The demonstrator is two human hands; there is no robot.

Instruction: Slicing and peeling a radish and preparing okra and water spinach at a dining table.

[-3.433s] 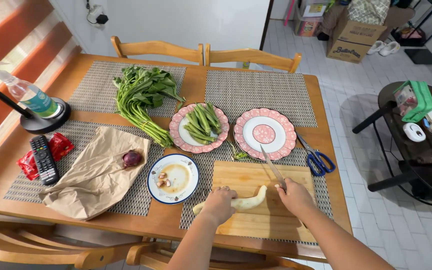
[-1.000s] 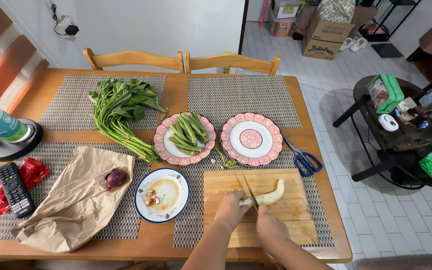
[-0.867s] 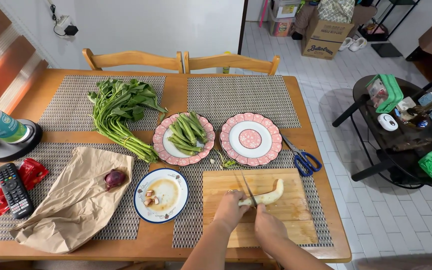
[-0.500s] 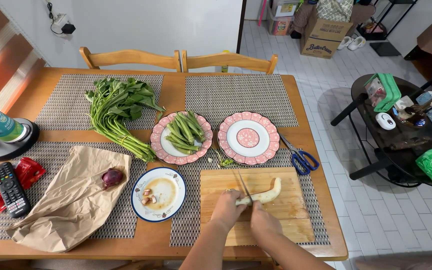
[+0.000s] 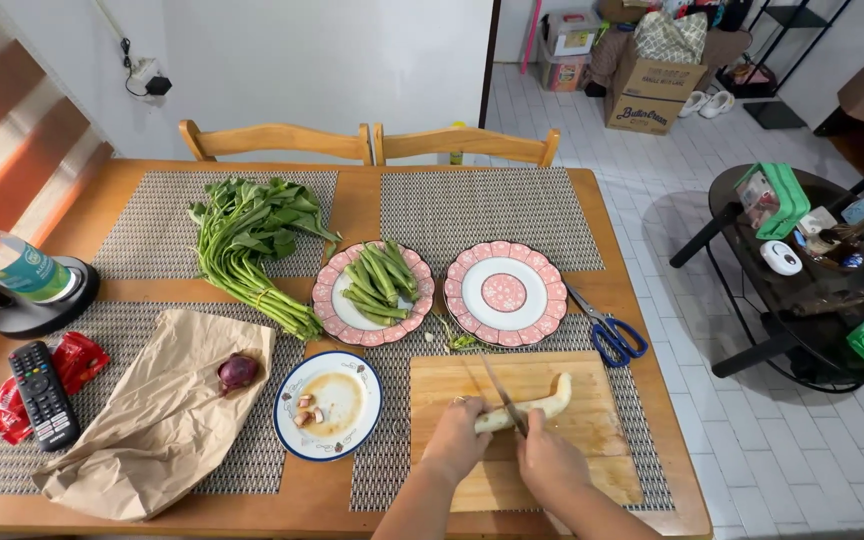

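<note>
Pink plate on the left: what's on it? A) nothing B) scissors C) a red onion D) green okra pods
D: the left pink plate holds a pile of green okra pods; the scissors lie on the placemat to the right, the red onion sits on the brown paper bag, and the other pink plate is the bare one.

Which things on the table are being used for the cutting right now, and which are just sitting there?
In use:
left hand holding the pale peeled vegetable
right hand with the knife
wooden cutting board

Just sitting there:
leafy greens
plate of okra
empty pink plate
small plate with garlic
red onion on the paper bag
scissors
remote control
</note>
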